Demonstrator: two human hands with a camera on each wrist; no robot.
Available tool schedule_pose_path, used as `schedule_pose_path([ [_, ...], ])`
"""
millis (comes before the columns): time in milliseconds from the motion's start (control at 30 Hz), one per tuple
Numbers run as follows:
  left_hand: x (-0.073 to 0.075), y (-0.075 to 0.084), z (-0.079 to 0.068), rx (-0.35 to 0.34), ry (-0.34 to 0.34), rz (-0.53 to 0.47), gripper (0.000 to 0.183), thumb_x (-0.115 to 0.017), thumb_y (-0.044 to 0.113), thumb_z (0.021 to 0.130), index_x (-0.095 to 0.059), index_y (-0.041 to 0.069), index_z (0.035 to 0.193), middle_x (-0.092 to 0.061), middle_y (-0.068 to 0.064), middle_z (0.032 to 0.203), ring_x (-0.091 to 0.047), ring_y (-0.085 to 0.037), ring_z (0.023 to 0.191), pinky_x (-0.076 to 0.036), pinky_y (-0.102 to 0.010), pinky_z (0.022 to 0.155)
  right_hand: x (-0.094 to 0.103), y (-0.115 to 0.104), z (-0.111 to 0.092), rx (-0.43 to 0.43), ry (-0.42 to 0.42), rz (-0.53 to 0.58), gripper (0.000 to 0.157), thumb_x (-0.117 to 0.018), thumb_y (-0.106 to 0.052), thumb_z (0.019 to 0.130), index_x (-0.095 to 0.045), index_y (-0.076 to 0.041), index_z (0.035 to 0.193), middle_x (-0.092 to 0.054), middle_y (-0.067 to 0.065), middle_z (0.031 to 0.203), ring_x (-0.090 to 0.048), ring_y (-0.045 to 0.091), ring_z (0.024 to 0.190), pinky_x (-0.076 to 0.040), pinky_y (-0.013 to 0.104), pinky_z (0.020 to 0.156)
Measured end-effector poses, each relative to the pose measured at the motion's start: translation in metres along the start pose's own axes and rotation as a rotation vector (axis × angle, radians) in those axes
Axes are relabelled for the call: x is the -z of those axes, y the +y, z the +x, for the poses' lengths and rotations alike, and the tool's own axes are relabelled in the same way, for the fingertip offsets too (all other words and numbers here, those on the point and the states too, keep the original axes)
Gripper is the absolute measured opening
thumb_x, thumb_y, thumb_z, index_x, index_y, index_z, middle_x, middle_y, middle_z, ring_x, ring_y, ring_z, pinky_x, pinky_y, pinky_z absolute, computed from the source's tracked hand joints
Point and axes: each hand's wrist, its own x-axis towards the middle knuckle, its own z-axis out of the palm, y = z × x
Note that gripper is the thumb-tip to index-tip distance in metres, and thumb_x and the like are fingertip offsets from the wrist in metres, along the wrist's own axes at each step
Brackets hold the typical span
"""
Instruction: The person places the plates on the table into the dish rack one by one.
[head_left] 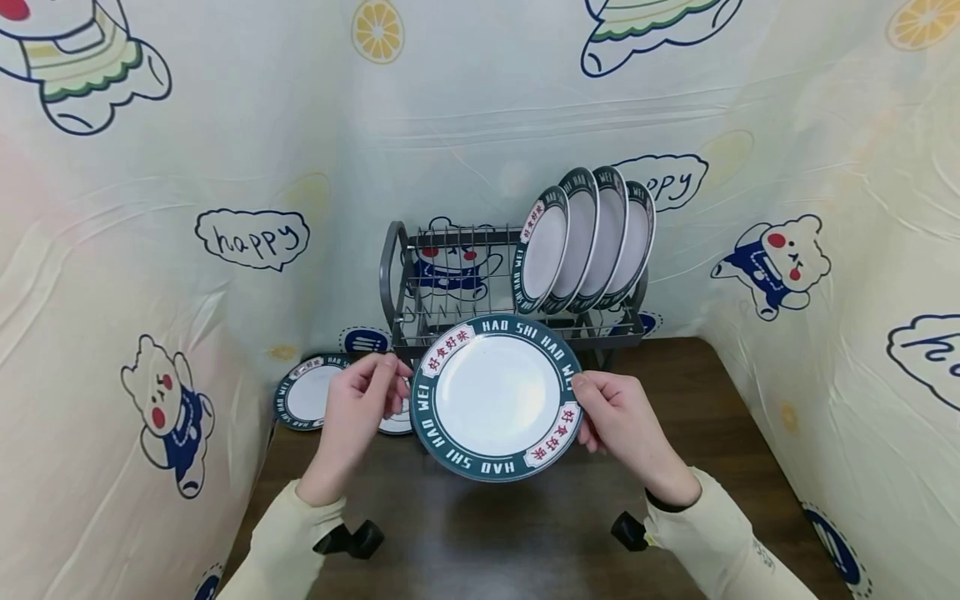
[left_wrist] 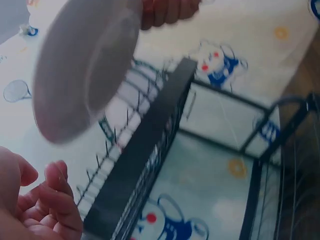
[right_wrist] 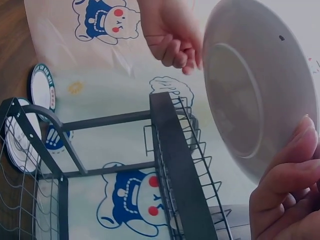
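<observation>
My right hand (head_left: 618, 408) pinches the right rim of a white plate (head_left: 498, 398) with a dark green lettered border, thumb on the front and fingers behind. The plate is held up in front of the rack, its face towards me. Its plain white underside (right_wrist: 235, 95) shows in the right wrist view. Beside the left rim is my left hand (head_left: 360, 404), its fingers loosely bent and holding nothing; a gap separates this hand (left_wrist: 42, 200) from the plate in the left wrist view. Several matching plates (head_left: 543, 250) stand on edge at the right of the dark dish rack (head_left: 450, 237).
Two more such plates lie at the left back, one plate (head_left: 309, 393) beside my left hand, the other plate (head_left: 397, 423) partly hidden behind it. A brown wooden table (head_left: 675, 433) lies below. Printed cloth (head_left: 262, 150) hangs behind and at both sides.
</observation>
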Motion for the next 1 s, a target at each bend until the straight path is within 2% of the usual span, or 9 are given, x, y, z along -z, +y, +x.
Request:
schedule_pose_path([
  [233,0.009,-0.018,0.027,-0.111,0.162,0.173,0.027,-0.059,0.026,0.107,-0.072,0.003,0.101,-0.069,-0.014,0.081,-0.061,-0.021,0.062,-0.048,-0.021,0.056,0.006,-0.008,0.003,0.021,0.035,-0.019,0.036,-0.05,-0.017,0.11,-0.066,0.0,0.082,-0.061,0.008,0.06,-0.056,0.022,0.047,-0.048,0.029,0.043],
  [433,0.009,-0.029,0.048,-0.171,0.238,0.276,0.024,-0.063,0.023,0.105,-0.073,0.002,0.107,-0.073,-0.012,0.086,-0.066,-0.015,0.066,-0.047,-0.016,0.058,0.013,-0.02,0.008,0.059,0.081,-0.047,0.039,-0.049,-0.017,0.11,-0.064,0.0,0.078,-0.06,0.008,0.058,-0.055,0.023,0.045,-0.046,0.03,0.041],
  [533,0.008,-0.034,0.056,-0.179,0.253,0.273,0.025,-0.065,0.024,0.104,-0.073,0.001,0.11,-0.074,-0.011,0.088,-0.067,-0.019,0.068,-0.048,-0.015,0.057,0.018,-0.028,0.013,0.075,0.105,-0.077,0.041,-0.049,-0.019,0.11,-0.064,0.0,0.077,-0.06,0.008,0.058,-0.055,0.023,0.045,-0.045,0.03,0.04],
  [700,0.005,-0.037,0.061,-0.173,0.239,0.248,0.028,-0.067,0.026,0.103,-0.072,0.001,0.113,-0.074,-0.012,0.092,-0.068,-0.026,0.073,-0.051,-0.014,0.061,0.027,-0.043,0.024,0.105,0.146,-0.133,0.044,-0.049,-0.022,0.11,-0.064,0.0,0.075,-0.059,0.008,0.056,-0.054,0.023,0.044,-0.044,0.03,0.039],
  [1000,0.004,-0.037,0.067,-0.176,0.237,0.268,0.025,-0.069,0.023,0.102,-0.072,0.0,0.112,-0.075,-0.012,0.095,-0.065,-0.014,0.075,-0.051,-0.012,0.061,0.039,-0.071,0.046,0.172,0.195,-0.263,0.046,-0.048,-0.025,0.109,-0.064,-0.003,0.071,-0.06,0.007,0.057,-0.055,0.022,0.045,-0.046,0.029,0.04],
])
